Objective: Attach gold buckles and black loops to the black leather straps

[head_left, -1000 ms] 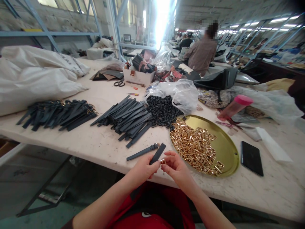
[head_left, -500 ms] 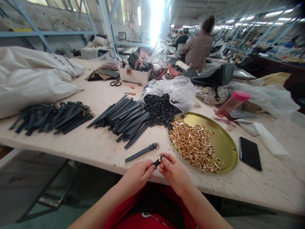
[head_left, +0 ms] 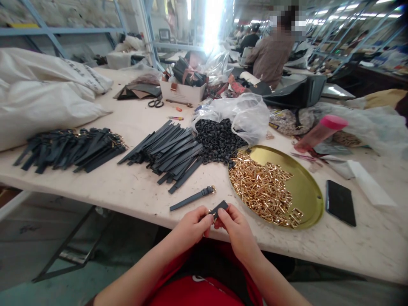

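Observation:
Both hands meet at the table's front edge around one dark strap [head_left: 219, 208] with a gold buckle. My left hand [head_left: 198, 221] pinches its buckle end, and my right hand [head_left: 232, 219] grips the strap's flat part. Just beyond lies a buckled strap [head_left: 191, 199]. Farther back are a pile of plain dark strips [head_left: 172, 151] and a heap of small black loops [head_left: 216, 140] spilling from a plastic bag. Gold buckles [head_left: 264, 187] cover much of a round golden tray [head_left: 306, 195]. Buckled straps [head_left: 70, 148] are piled at the left.
A phone [head_left: 340, 202] lies right of the tray, near white paper [head_left: 369, 182] and a pink-lidded container [head_left: 320, 134]. Scissors [head_left: 155, 103] and a filled box [head_left: 183, 91] stand farther back. White sacks [head_left: 47, 102] cover the left; a person [head_left: 272, 53] is beyond the table.
The strap in my hands has been turned, and its dark flat part now shows at my right fingers. The buckle is now nearer my left fingertips. The camera view has shifted slightly.

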{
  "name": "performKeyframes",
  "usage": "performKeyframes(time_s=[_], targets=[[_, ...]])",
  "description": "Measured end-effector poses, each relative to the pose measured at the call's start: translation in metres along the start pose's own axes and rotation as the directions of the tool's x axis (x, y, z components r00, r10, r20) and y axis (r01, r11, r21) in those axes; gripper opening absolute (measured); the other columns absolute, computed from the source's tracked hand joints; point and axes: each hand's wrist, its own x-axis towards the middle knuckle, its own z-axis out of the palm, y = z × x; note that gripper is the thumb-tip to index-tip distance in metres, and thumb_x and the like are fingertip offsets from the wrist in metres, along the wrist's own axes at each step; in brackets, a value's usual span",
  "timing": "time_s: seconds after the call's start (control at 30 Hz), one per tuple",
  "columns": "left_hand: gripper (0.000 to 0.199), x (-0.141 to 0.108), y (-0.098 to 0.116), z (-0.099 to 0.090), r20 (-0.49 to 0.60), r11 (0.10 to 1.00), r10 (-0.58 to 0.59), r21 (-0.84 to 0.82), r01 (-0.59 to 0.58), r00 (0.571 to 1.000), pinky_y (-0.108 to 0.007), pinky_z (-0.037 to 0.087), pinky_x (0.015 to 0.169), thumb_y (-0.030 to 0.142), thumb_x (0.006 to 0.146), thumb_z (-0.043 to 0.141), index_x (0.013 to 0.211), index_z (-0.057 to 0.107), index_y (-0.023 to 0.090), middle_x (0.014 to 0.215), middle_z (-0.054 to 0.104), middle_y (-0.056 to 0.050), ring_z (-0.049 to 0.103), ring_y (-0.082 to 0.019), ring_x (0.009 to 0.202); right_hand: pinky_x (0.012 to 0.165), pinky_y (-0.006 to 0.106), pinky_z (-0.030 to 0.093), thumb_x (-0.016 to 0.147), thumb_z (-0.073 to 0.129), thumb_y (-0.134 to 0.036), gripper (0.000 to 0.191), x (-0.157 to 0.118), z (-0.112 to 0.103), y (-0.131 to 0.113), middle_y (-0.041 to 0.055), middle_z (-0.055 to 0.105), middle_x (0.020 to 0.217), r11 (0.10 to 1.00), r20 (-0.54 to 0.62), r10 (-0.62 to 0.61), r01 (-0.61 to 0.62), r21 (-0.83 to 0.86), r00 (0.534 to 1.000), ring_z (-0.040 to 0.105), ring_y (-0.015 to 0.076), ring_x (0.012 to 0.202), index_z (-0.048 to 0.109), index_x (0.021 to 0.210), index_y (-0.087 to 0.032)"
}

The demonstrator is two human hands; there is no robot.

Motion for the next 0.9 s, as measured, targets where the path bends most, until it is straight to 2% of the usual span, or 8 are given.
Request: performKeyframes(time_s=[0.13,0.23,0.3,0.37,0.5,0.67,0.8,0.9], targets=[[0.022,-0.002,-0.001,0.001,0.017,0.999,-0.025,-0.048,0.026,1.000,-0.020,0.023,0.038,0.038,0.079,0.041,0.068,0.040,0.019,0.049,0.046,0.007,0.033,-0.007,0.037,0.066,0.029,0.043,0.084,0.046,-0.027,0.012,-0.007,-0.005,0.004,0.0036,0.058,0.076,0.818,-0.005,-0.391,0.345,-0.460,0.921,0.054,0.0162,0.072,0.054,0.082,-0.018],[0.023,-0.005,-0.002,0.003,-0.063,0.993,0.052,0.104,-0.046,0.997,-0.021,0.030,0.046,0.035,0.079,0.043,0.064,0.043,0.018,0.052,0.048,0.005,0.042,-0.009,0.046,0.072,0.030,0.044,0.083,0.046,-0.020,0.009,-0.010,-0.009,0.007,0.0050,0.060,0.082,0.675,0.085,-0.545,0.497,-0.546,0.834,0.055,0.0169,0.079,0.054,0.088,-0.019],[0.023,-0.007,-0.003,0.005,-0.102,0.975,0.101,0.207,-0.078,0.990,-0.022,0.031,0.051,0.033,0.079,0.043,0.062,0.045,0.018,0.053,0.050,0.005,0.046,-0.010,0.053,0.069,0.029,0.044,0.082,0.049,-0.020,0.006,-0.010,-0.010,0.007,0.0040,0.059,0.078,0.683,0.079,-0.533,0.484,-0.547,0.842,0.055,0.0164,0.075,0.054,0.083,-0.019],[0.024,-0.009,-0.004,0.007,-0.114,0.966,0.110,0.246,-0.079,0.987,-0.022,0.031,0.052,0.032,0.079,0.043,0.061,0.044,0.018,0.052,0.050,0.005,0.047,-0.011,0.054,0.063,0.027,0.044,0.080,0.051,-0.023,0.005,-0.010,-0.010,0.005,0.0020,0.058,0.072,0.764,0.031,-0.433,0.385,-0.517,0.901,0.054,0.0153,0.068,0.054,0.079,-0.019],[0.023,-0.010,-0.004,0.006,-0.087,0.988,0.063,0.149,-0.049,0.994,-0.022,0.028,0.047,0.033,0.078,0.042,0.061,0.042,0.018,0.049,0.047,0.006,0.042,-0.010,0.047,0.055,0.024,0.041,0.078,0.054,-0.029,0.011,-0.010,-0.008,-0.002,-0.0009,0.056,0.065,0.923,-0.007,-0.182,0.168,-0.346,0.983,0.051,0.0131,0.059,0.053,0.077,-0.018],[0.020,-0.009,-0.003,0.002,0.010,0.999,0.024,-0.022,-0.023,1.000,-0.020,0.025,0.041,0.035,0.076,0.043,0.065,0.041,0.019,0.047,0.045,0.007,0.035,-0.008,0.039,0.058,0.024,0.039,0.079,0.051,-0.035,0.018,-0.011,-0.004,-0.007,-0.0019,0.053,0.065,0.961,-0.028,-0.147,0.136,-0.242,0.989,0.049,0.0125,0.062,0.052,0.077,-0.018],[0.021,-0.008,-0.004,0.003,-0.038,0.995,0.064,0.076,-0.061,0.997,-0.021,0.029,0.045,0.033,0.078,0.042,0.064,0.044,0.018,0.048,0.047,0.006,0.040,-0.009,0.044,0.058,0.024,0.039,0.082,0.047,-0.038,0.024,-0.012,-0.002,-0.009,-0.0025,0.048,0.058,0.992,0.009,-0.052,0.053,-0.117,0.999,0.047,0.0122,0.059,0.049,0.069,-0.018],[0.026,-0.011,-0.001,0.004,-0.115,0.975,0.097,0.210,-0.071,0.989,-0.022,0.030,0.049,0.035,0.079,0.043,0.060,0.044,0.018,0.049,0.048,0.005,0.044,-0.010,0.049,0.060,0.026,0.039,0.079,0.052,-0.034,0.018,-0.014,-0.005,-0.014,-0.0006,0.053,0.064,0.950,-0.015,-0.164,0.154,-0.270,0.986,0.049,0.0135,0.063,0.053,0.072,-0.018]])
